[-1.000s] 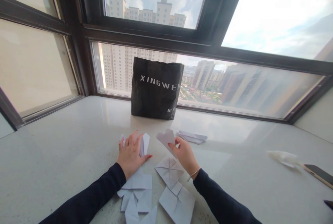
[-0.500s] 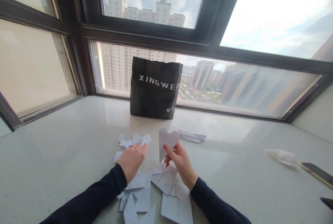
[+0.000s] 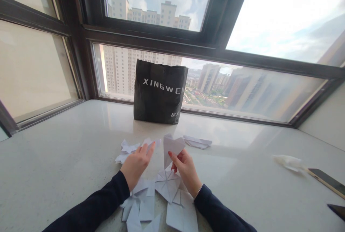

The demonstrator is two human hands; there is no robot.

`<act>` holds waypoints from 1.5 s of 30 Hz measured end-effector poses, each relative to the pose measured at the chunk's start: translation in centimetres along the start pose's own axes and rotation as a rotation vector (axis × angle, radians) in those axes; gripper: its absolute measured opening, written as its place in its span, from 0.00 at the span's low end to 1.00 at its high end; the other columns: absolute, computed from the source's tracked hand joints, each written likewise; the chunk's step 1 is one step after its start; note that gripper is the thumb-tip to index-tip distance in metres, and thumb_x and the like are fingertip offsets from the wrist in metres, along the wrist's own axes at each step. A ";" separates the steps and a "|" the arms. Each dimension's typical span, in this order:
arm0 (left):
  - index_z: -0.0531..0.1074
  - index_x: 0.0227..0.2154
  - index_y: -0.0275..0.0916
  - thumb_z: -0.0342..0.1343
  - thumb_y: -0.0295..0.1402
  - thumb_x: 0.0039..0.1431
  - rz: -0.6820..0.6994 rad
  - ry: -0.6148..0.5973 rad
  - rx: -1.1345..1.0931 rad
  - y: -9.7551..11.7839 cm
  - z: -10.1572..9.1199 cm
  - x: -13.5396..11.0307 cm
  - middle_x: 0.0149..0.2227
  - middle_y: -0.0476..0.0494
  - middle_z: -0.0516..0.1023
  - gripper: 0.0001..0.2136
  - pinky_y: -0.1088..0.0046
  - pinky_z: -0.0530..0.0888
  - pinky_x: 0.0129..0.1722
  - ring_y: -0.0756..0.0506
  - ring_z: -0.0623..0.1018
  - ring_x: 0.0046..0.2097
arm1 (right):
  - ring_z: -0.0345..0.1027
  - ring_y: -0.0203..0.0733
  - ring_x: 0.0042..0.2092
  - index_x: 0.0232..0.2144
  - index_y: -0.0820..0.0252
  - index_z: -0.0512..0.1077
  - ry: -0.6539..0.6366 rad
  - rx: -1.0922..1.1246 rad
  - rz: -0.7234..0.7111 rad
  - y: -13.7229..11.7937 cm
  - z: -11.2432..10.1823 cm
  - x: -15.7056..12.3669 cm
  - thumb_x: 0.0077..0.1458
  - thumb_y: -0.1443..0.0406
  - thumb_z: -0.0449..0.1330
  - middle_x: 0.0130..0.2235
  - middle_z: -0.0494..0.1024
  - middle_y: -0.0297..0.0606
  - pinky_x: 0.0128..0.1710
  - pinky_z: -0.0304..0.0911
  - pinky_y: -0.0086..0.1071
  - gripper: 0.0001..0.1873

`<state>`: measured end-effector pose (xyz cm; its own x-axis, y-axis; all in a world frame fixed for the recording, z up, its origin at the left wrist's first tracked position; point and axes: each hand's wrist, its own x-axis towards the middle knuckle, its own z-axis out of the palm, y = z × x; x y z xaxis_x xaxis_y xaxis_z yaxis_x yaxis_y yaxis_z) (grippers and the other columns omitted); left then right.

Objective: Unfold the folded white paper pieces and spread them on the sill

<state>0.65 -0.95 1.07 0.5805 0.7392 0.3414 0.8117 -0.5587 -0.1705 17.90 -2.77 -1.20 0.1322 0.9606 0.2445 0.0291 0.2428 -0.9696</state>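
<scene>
1. The right hand (image 3: 184, 169) pinches the paper heart (image 3: 172, 145) at its lower edge between thumb and fingers, so the heart stands upright above the stone ledge (image 3: 67, 153), in front of the black bag (image 3: 159, 92).
2. The left hand (image 3: 136, 163) lies flat with fingers spread and grips nothing. Its fingertips rest on a folded paper (image 3: 126, 148) that lies on the ledge.
3. More folded sheets (image 3: 167, 186) lie under both wrists.

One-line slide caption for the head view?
Right hand holds up a folded paper heart; left hand rests on white folded paper, black bag behind.
</scene>
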 end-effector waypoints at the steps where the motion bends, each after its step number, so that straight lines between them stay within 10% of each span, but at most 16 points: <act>1: 0.54 0.56 0.32 0.41 0.12 0.50 -0.001 0.062 -0.073 -0.1 -0.1 0.0 0.43 0.36 0.66 0.28 0.65 0.72 0.40 0.42 0.71 0.40 | 0.55 0.28 0.16 0.33 0.61 0.65 0.009 -0.003 -0.013 -0.1 -0.1 0.0 0.47 0.54 0.58 0.21 0.68 0.28 0.11 0.51 0.22 0.17; 8: 0.60 0.52 0.33 0.40 0.21 0.53 -0.109 0.350 -0.888 -0.2 0.7 0.4 0.43 0.38 0.65 0.22 0.65 0.69 0.44 0.43 0.69 0.43 | 0.59 0.32 0.20 0.35 0.60 0.66 0.037 0.013 -0.107 -0.5 0.0 0.1 0.48 0.55 0.58 0.30 0.74 0.35 0.11 0.48 0.23 0.16; 18: 0.64 0.37 0.33 0.60 0.45 0.47 -0.475 0.001 -1.884 1.4 1.0 0.3 0.30 0.40 0.75 0.21 0.63 0.72 0.37 0.41 0.75 0.33 | 0.67 0.33 0.19 0.38 0.55 0.55 0.002 0.202 -0.177 -2.6 1.4 -1.4 0.49 0.60 0.60 0.24 0.70 0.25 0.19 0.65 0.28 0.18; 29: 0.67 0.38 0.33 0.63 0.34 0.41 -0.279 -0.092 -1.909 2.5 0.6 0.0 0.41 0.38 0.72 0.20 0.66 0.69 0.42 0.41 0.74 0.40 | 0.61 0.30 0.17 0.34 0.55 0.54 0.060 0.034 -0.089 -1.7 1.2 -1.4 0.48 0.57 0.59 0.22 0.68 0.24 0.12 0.54 0.20 0.18; 35: 0.69 0.39 0.31 0.67 0.36 0.39 -0.402 -0.177 -2.027 2.4 1.3 -0.3 0.37 0.38 0.75 0.24 0.66 0.68 0.41 0.39 0.73 0.41 | 0.59 0.30 0.18 0.42 0.54 0.52 0.105 0.056 -0.205 -2.2 1.1 -2.2 0.52 0.59 0.56 0.22 0.69 0.25 0.15 0.57 0.23 0.19; 45: 0.72 0.37 0.33 0.66 0.37 0.41 -0.185 -0.267 -2.054 2.8 0.8 -0.3 0.34 0.39 0.75 0.19 0.66 0.68 0.40 0.42 0.74 0.37 | 0.52 0.32 0.18 0.55 0.61 0.47 0.020 -0.280 -0.214 -1.9 1.1 -2.0 0.53 0.62 0.53 0.17 0.61 0.23 0.17 0.48 0.25 0.30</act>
<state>2.80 -2.42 -0.28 0.6656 0.7414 0.0857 -0.2753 0.1372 0.9515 16.45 -5.00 0.19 0.1130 0.8885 0.4448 0.3281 0.3891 -0.8608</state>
